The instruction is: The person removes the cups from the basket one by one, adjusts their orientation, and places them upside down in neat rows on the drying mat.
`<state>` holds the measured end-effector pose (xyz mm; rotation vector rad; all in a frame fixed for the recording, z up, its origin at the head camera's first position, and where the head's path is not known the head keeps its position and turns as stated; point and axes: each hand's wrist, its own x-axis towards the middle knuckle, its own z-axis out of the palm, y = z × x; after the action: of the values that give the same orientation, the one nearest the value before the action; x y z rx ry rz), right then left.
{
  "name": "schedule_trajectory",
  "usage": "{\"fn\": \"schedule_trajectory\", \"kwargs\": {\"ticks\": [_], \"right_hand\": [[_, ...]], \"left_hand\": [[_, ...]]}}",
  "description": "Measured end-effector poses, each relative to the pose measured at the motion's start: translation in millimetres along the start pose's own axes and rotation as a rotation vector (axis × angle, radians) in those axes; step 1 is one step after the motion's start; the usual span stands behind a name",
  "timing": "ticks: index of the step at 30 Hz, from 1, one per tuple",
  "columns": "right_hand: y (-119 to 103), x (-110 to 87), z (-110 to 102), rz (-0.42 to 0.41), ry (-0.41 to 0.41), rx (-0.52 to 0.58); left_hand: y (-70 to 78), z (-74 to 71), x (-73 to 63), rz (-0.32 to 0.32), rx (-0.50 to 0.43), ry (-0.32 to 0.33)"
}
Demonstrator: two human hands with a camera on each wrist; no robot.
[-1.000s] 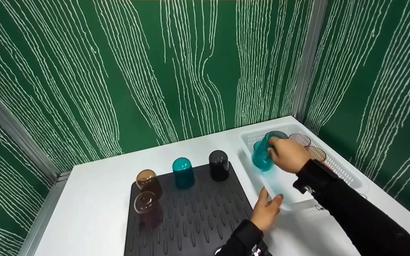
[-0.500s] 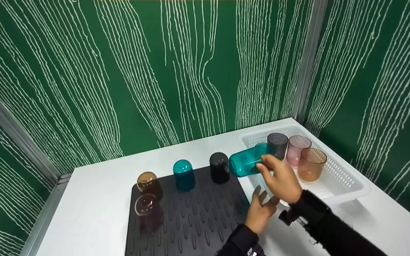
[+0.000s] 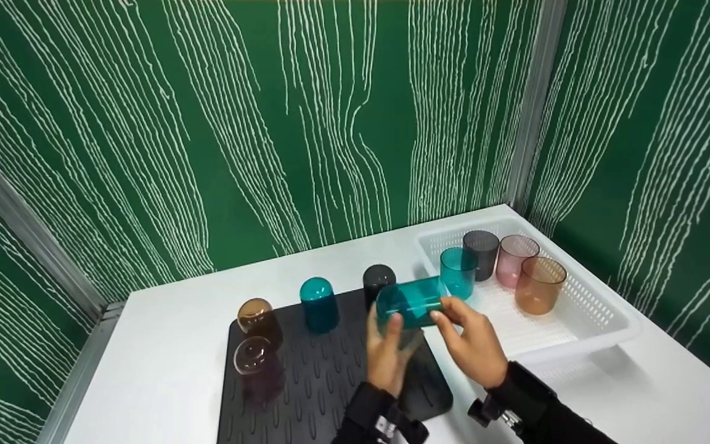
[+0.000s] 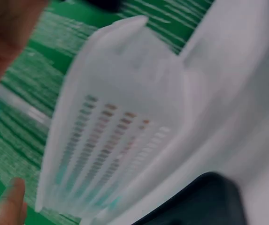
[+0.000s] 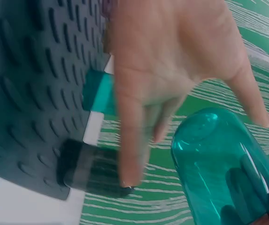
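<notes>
Tumbler of see-through teal [image 3: 413, 302], smooth and straight-sided with a rounded base, is up in the air, tipped on its side, its base pointing left. I have it clamped at the rim end between the thumb and fingers of my right hand [image 3: 477, 348]. My left hand [image 3: 386, 361] is at the rounded end with thumb and fingers spread apart; in the right wrist view, the fingers I can see are just beside the tumbler, with a gap between.

Below me lies a black rectangular mat with raised oblong ribs [image 3: 318, 394]. Along its far and left edges 4 tumblers stand upside down: 1 translucent amber tumbler [image 3: 256, 317], 1 translucent purplish-pink tumbler [image 3: 255, 361], 1 glossy teal tumbler [image 3: 318, 302] and 1 smoky black tumbler [image 3: 379, 277].

To the right I see a white plastic basket with slotted walls [image 3: 577, 346]. It holds 4 tumblers, upright and close together towards its far side: 1 clear teal tumbler [image 3: 457, 274], 1 smoky grey tumbler [image 3: 480, 253], 1 clear pink tumbler [image 3: 513, 265] and 1 clear orange tumbler [image 3: 538, 290]. Mat and basket share a white tabletop [image 3: 158, 333].
</notes>
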<state>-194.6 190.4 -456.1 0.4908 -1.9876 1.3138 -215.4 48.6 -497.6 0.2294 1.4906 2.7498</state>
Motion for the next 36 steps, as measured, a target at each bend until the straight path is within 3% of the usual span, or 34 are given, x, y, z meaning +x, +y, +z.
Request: {"fn": "schedule_trajectory", "kwargs": {"ticks": [4, 7, 12, 18, 24, 28, 31, 36], "right_hand": [[-1.6, -12.0, 7.7, 0.020, -0.028, -0.004], [2.6, -21.6, 14.2, -0.015, -0.042, -0.005], [21.3, -34.6, 25.0, -0.115, -0.061, 0.042], [20.8, -39.7, 29.9, -0.118, -0.130, 0.092], [12.7, -41.4, 29.0, 0.014, -0.207, 0.061], [14.2, -42.0, 27.6, 0.058, -0.249, 0.004], [20.7, -41.8, 27.3, 0.015, -0.272, -0.052], [41.1, -44.2, 27.3, -0.123, -0.330, -0.173]], "left_hand": [[14.4, -12.4, -0.3, 0.004, 0.026, 0.014], [21.6, -17.6, -2.3, 0.020, 0.058, 0.011], [27.5, -22.5, -3.9, 0.030, 0.127, 0.017], [31.9, -30.1, -2.3, 0.001, 0.235, 0.024], [39.0, -37.8, -1.3, 0.036, 0.416, 0.050], [47.9, -41.7, 1.4, 0.066, 0.527, 0.030], [59.0, -42.6, 3.6, 0.085, 0.626, 0.003], [82.1, -41.3, 5.8, 0.156, 0.872, -0.042]]}}
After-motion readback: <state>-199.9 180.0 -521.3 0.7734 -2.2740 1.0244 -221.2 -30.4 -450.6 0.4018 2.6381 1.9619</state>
